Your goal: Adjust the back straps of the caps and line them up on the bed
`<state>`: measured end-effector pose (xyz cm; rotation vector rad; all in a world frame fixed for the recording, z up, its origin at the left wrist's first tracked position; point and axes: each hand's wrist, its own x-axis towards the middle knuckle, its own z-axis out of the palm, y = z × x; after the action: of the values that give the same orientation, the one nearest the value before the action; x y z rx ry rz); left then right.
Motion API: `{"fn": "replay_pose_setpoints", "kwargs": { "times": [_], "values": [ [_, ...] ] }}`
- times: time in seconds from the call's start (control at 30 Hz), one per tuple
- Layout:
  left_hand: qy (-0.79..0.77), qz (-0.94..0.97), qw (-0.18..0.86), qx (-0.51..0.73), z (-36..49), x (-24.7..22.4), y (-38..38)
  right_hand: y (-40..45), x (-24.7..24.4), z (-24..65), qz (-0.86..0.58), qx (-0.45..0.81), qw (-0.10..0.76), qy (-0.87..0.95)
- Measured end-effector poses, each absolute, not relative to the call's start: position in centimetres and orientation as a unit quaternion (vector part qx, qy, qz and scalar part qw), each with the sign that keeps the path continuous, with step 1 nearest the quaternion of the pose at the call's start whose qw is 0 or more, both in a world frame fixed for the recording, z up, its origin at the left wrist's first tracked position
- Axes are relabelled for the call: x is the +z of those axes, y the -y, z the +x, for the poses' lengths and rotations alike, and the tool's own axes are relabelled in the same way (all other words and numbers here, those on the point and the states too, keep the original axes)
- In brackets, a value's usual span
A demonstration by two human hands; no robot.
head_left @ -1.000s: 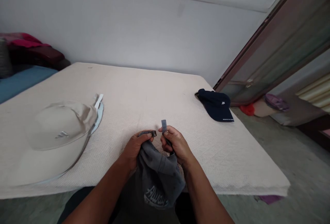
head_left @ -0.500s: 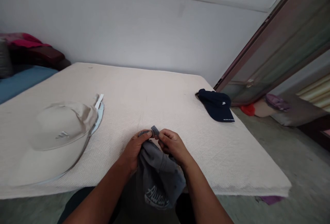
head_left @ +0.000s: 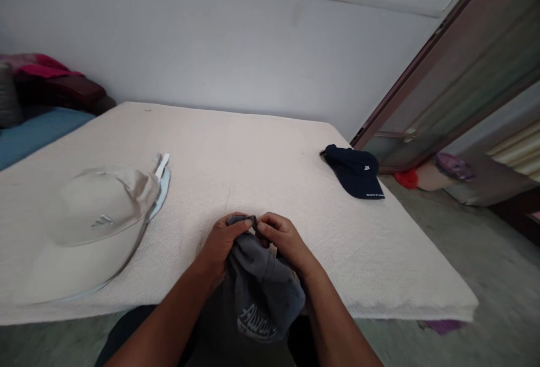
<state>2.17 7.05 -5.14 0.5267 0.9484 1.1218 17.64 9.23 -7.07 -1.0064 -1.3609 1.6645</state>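
A dark grey cap with white "Always" lettering hangs between my hands, close to the near edge of the table. My left hand is closed on the cap's back band, thumb on top. Close beside it, my right hand pinches the strap at the back of the cap. The fingertips of the two hands nearly meet there. The cap's front points down toward my lap, and its brim is hard to make out.
Beige caps lie stacked at the left of the cloth-covered table, a pale blue one beneath. A navy cap lies at the right near the edge. The wall rises behind; a sliding door frame stands at right.
The loose end of the strap, which stuck up between my fingers, no longer shows above them. My right fingers have shifted slightly at the strap; the other caps have stayed put.
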Motion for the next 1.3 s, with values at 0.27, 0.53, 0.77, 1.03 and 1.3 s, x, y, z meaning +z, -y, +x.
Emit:
{"fn": "replay_pose_setpoints", "kwargs": {
  "times": [0.27, 0.53, 0.77, 1.03, 1.3],
  "values": [
    [-0.461, 0.253, 0.686, 0.503, 2.38, -5.27, -6.96, -8.91, -6.98, 17.98, -0.414, 0.664, 0.403, 0.475],
    [-0.443, 0.266, 0.707, 0.483, 1.98, -5.66, -6.92, -8.98, -6.26, 18.05, -0.387, 0.699, 0.448, 0.400],
    [-0.419, 0.251, 0.729, 0.480, 2.15, -5.69, -6.72, -8.85, -6.40, 17.69, -0.370, 0.733, 0.406, 0.401],
    [-0.408, 0.234, 0.738, 0.484, 2.08, -5.60, -6.82, -8.78, -6.36, 17.66, -0.347, 0.749, 0.397, 0.402],
    [-0.409, 0.238, 0.741, 0.476, 2.17, -5.63, -6.82, -8.81, -6.37, 17.92, -0.329, 0.769, 0.399, 0.376]
  ]
}}
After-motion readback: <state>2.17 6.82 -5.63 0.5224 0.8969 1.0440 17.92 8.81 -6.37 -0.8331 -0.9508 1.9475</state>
